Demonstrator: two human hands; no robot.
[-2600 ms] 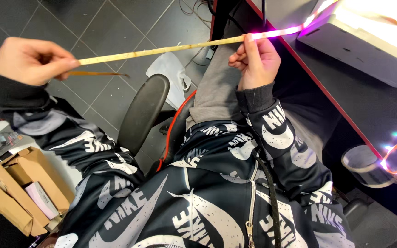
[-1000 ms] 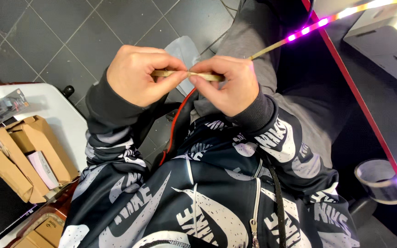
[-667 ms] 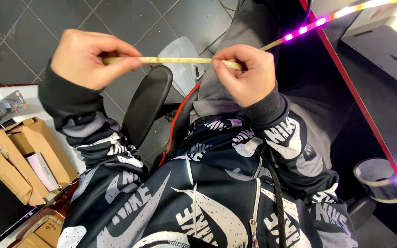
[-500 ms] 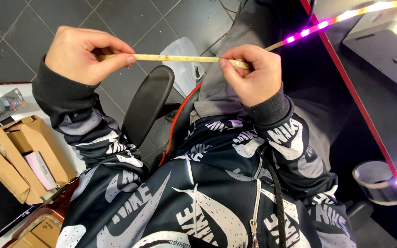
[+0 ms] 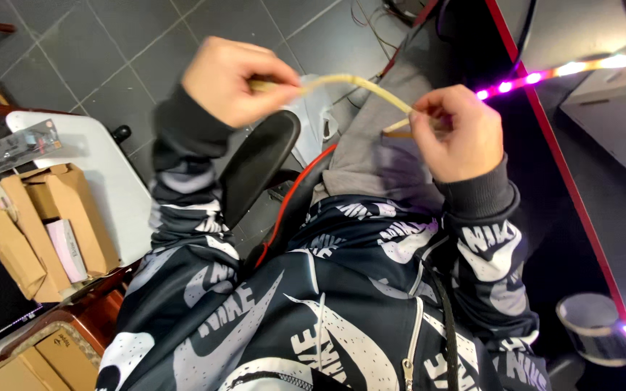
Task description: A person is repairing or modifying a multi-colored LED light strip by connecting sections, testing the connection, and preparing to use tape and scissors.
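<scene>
Left hand point(image 5: 237, 80) blurred; strip point(image 5: 356, 83) ends hidden

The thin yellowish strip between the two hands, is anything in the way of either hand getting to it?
Nothing visible: the left hand pinches one end of the thin yellowish strip, and the right hand grips it where its lit pink section begins.
</scene>
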